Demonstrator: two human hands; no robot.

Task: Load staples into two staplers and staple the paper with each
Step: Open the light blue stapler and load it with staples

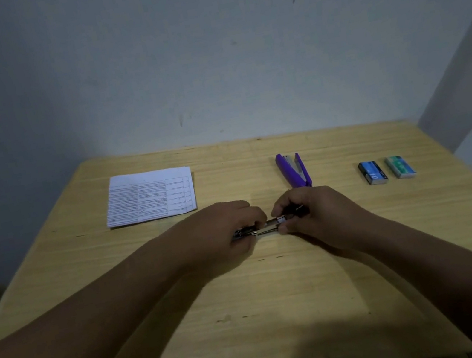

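Observation:
A black and silver stapler (271,225) lies lengthwise between my hands at the middle of the wooden table (280,297). My left hand (222,231) grips its left end with curled fingers. My right hand (310,216) grips its right end, thumb under the metal part. A purple stapler (293,170) lies open behind my right hand. A printed paper (149,195) lies flat at the back left. Two staple boxes sit at the back right, one blue (372,172) and one green (401,166).
A grey wall rises right behind the table's far edge. The table's right edge runs close to the staple boxes, with a pale floor beyond it. Bare wood stretches from my forearms to the near edge.

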